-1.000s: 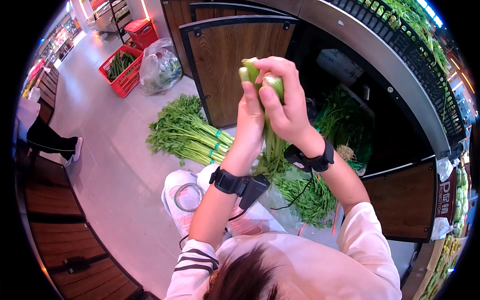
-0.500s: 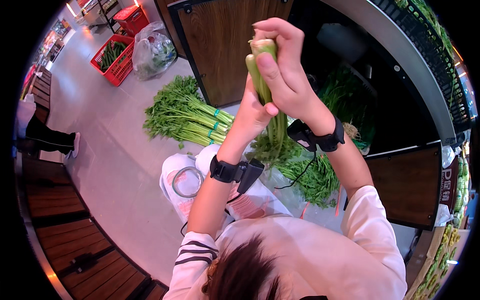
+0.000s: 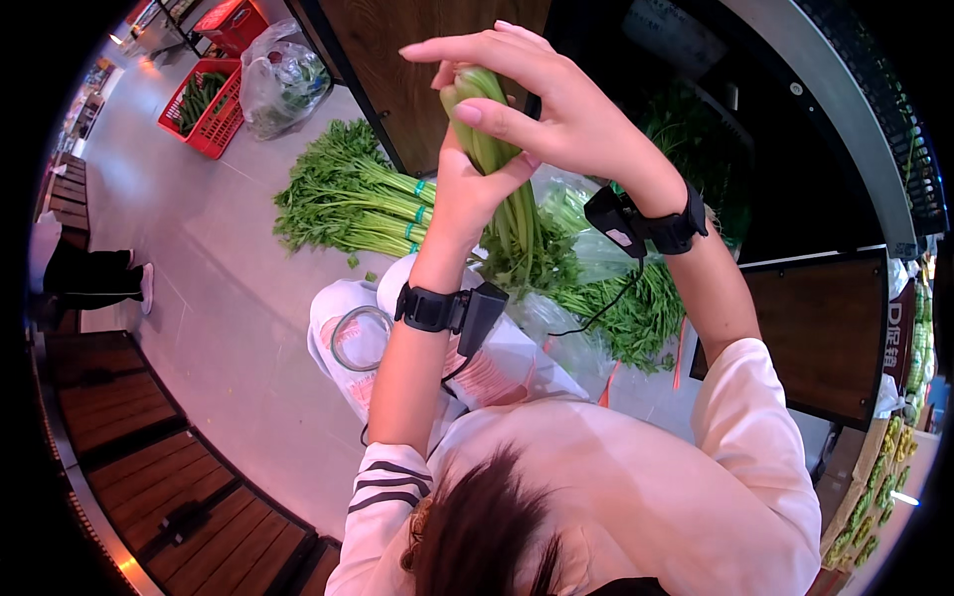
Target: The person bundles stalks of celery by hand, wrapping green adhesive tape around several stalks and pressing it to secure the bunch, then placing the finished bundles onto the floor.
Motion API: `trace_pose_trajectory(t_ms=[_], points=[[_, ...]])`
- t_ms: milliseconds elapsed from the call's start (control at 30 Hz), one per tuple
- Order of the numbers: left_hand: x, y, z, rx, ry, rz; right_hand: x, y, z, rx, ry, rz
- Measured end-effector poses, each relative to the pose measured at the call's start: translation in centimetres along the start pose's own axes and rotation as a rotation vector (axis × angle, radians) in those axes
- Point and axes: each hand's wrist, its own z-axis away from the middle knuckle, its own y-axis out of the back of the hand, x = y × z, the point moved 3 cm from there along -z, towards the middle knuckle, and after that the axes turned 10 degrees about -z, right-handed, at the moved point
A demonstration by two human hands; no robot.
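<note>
- Basically, celery bunch [image 3: 485,147] is up off the floor [image 3: 229,348], in front of the person's body, butt end up, leaves hanging down.
- L hand [image 3: 469,194]: grip closed round the stalks approx. midway, thumb across the near side.
- R hand [image 3: 571,109]: grip loose, fingers stretched out over the butt end, thumb tip at the side of the stalks; can't tell if it presses.
- Blk wrist units on both forearms: L unit [image 3: 437,309], R unit [image 3: 676,230] w/ thin cable nr it.
- Floor, L of the bunch: banded stalks [image 3: 348,204], teal bands, leafy ends to the L.
- Floor, R side: more greens [image 3: 641,313], nr a clear plastic bag [image 3: 606,258].
- Clear ring [image 3: 335,343] over the L knee, pale trousers [image 3: 497,368].
- Bg, upper L: red crate [image 3: 224,129] w/ long dk green veg [image 3: 199,99], bag of greens [image 3: 270,104] beside it, red box [image 3: 231,30] behind.
- R: dk cabinet [image 3: 795,179]; brown door [image 3: 368,50] upper ctr.
- Far L: another person's dk trouser leg [image 3: 94,283] + pale shoe [image 3: 147,291].
</note>
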Motion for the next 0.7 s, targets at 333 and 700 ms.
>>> trace_pose_trajectory(t_ms=[333, 700], points=[[2.9, 4.8, -1.2, 0.134, -0.122, 0.215, 4.4, -6.8, 7.5, 0.010, -0.467, -0.564], [4.7, 5.1, 0.3, -0.134, -0.134, 0.339, 2.2, -10.2, 8.2, 0.021, -0.635, -0.316]])
